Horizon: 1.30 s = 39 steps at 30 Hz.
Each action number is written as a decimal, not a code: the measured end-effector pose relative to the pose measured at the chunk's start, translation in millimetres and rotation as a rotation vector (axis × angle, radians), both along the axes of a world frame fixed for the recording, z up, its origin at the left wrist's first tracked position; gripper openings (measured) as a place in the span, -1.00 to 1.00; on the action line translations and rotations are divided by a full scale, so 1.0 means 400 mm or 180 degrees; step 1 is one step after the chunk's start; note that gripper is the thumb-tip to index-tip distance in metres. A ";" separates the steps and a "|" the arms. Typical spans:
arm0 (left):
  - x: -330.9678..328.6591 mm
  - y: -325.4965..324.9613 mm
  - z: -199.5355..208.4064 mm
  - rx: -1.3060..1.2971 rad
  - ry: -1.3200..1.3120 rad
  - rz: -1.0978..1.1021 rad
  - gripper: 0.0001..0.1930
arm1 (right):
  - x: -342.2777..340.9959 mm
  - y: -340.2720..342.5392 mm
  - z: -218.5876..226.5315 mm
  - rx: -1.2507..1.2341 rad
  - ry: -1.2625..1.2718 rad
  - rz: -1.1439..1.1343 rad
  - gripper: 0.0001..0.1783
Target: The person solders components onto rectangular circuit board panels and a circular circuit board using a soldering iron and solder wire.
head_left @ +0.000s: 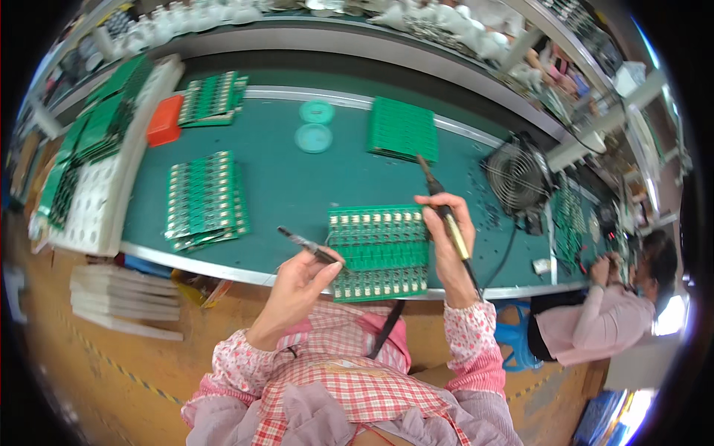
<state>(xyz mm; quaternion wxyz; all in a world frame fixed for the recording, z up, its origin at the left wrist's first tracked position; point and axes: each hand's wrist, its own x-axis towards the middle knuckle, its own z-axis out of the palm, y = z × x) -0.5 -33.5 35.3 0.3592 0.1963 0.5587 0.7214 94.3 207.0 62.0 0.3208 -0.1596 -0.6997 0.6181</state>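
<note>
A green circuit board panel (pixel 379 256) with rows of pale components lies at the bench's front edge. Over its left side, my left hand (pixel 301 279) is closed around a dark, pen-like tool (pixel 301 241); its exact kind is unclear. My right hand (pixel 452 238) grips a soldering iron (pixel 446 212) by its dark and yellow handle, beside the panel's right edge. The iron's tip points away from me, toward a stack of green boards (pixel 403 128) farther back. A cable runs from the handle down past my wrist.
Populated panels (pixel 204 197) are stacked at left, near a red-orange box (pixel 165 120) and a white perforated rack (pixel 97 193). Two round green containers (pixel 314 137) sit mid-bench. A black fan (pixel 518 175) stands at right. Another person (pixel 595 320) works at far right.
</note>
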 end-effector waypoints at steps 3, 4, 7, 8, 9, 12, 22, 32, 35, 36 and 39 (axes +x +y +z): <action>-0.038 -0.025 0.021 -0.0110 -0.0064 0.0244 -0.85 | 0.002 -0.036 0.010 -0.0436 -0.0014 0.0013 -0.78; -0.063 -0.038 0.023 0.0163 0.0206 0.0364 -0.85 | 0.002 -0.046 0.020 -0.0615 0.0064 0.0005 -0.77; -0.167 -0.119 0.086 -0.0394 0.0797 0.0940 -0.85 | 0.007 -0.055 -0.004 -0.0209 -0.0231 0.0000 -0.72; -0.215 -0.155 0.082 -0.0425 0.1150 0.1145 -0.85 | 0.018 -0.057 -0.020 0.0256 -0.0569 -0.0115 -0.69; -0.268 -0.212 0.094 -0.0768 0.1472 0.1203 -0.84 | 0.031 -0.055 -0.055 0.1132 -0.0509 -0.0093 -0.61; -0.406 -0.360 0.113 -0.1030 0.1603 0.1481 -0.83 | 0.068 -0.043 -0.097 0.2872 -0.0992 0.0354 -0.52; -0.612 -0.391 0.062 -0.1643 0.1858 0.1090 -0.60 | 0.161 0.215 -0.045 0.5009 -0.1989 -0.0373 -0.57; -0.324 -0.268 0.125 -0.1951 0.3951 0.2197 -0.79 | -0.196 0.255 -0.075 0.3189 -0.1169 -0.1212 -0.41; -0.215 -0.207 0.102 -0.1683 0.4331 0.1740 -0.78 | -0.260 0.307 -0.103 0.2706 -0.1561 -0.1435 -0.28; -0.184 -0.188 0.094 -0.1691 0.4261 0.1560 -0.76 | -0.272 0.310 -0.110 0.2718 -0.1531 -0.1378 -0.28; -0.127 -0.135 0.035 -0.1644 0.3907 0.1278 -0.74 | -0.273 0.324 -0.104 0.2245 -0.1284 -0.1520 -0.26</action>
